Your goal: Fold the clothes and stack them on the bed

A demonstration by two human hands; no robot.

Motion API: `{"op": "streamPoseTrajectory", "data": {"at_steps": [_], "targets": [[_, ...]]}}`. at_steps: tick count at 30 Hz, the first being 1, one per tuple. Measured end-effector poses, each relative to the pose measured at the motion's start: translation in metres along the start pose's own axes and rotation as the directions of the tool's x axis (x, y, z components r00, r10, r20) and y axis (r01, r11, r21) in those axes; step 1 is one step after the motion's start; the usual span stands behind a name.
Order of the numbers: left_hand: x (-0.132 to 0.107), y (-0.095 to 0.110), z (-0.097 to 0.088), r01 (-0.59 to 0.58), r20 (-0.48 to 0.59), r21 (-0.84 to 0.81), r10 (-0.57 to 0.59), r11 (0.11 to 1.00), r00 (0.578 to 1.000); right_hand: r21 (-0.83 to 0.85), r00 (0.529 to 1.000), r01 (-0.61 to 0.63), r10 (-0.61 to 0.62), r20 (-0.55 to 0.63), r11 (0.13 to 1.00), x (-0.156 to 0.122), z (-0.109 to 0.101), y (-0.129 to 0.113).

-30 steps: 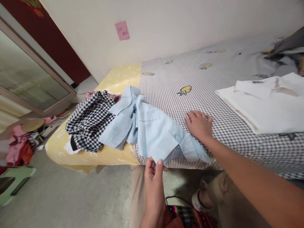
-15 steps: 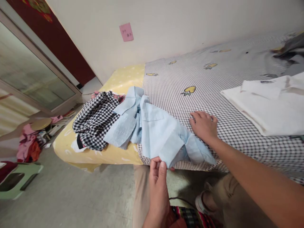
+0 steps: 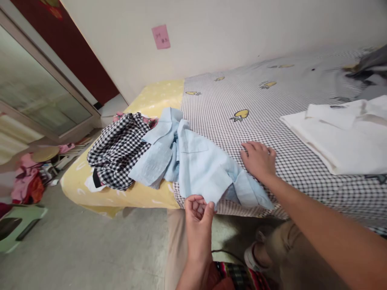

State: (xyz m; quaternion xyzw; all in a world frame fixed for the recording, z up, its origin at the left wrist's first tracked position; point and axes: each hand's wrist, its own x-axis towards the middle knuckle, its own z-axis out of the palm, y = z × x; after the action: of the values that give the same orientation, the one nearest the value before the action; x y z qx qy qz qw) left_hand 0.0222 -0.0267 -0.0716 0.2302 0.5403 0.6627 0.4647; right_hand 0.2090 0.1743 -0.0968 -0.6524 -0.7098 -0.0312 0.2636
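A light blue shirt (image 3: 201, 161) lies rumpled across the front of the bed, its chest pocket facing up and one sleeve trailing right. At the mattress edge, my left hand (image 3: 198, 213) pinches the shirt's lower edge between thumb and fingers. My right hand (image 3: 259, 161) rests palm down on the checked bedsheet (image 3: 223, 104), fingers apart, just right of the shirt. Touching the shirt's left side is a black-and-white checked garment (image 3: 121, 149), bunched up.
A folded white garment (image 3: 347, 139) lies on the right of the bed. Dark clothing (image 3: 370, 64) sits at the far right corner. A green stool (image 3: 26, 227) stands on the floor at left, near pink and red cloths (image 3: 27, 179). The wall (image 3: 242, 32) runs behind the bed.
My left hand has shifted slightly along the shirt's edge, its fingers curling more openly around the pinch. The right hand stays where it was. The view has moved a little.
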Motion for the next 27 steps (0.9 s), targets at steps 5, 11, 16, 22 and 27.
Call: {"op": "streamPoseTrajectory", "data": {"at_steps": [5,11,16,22,27], "targets": [[-0.003,0.003,0.003,-0.010,0.002,0.000,0.010,1.000,1.000,-0.009,1.000,0.000,0.000,0.011,1.000,0.001,0.000,0.001],[-0.003,0.007,0.005,0.006,0.045,0.024,-0.007,1.000,0.999,-0.009,1.000,0.012,-0.013,-0.010,1.000,0.001,0.002,0.003],[0.000,0.006,0.004,0.007,0.022,0.031,-0.008,0.999,1.000,-0.010,1.000,0.005,-0.005,0.001,1.000,0.000,0.001,0.003],[0.007,-0.003,-0.008,0.016,-0.058,0.046,-0.013,0.999,0.998,-0.013,1.000,-0.013,0.013,-0.013,1.000,0.005,0.000,0.000],[0.016,0.006,-0.020,0.225,-0.104,-0.153,-0.242,0.962,0.965,0.042,0.995,-0.094,0.094,0.016,0.995,0.015,-0.004,-0.006]]}}
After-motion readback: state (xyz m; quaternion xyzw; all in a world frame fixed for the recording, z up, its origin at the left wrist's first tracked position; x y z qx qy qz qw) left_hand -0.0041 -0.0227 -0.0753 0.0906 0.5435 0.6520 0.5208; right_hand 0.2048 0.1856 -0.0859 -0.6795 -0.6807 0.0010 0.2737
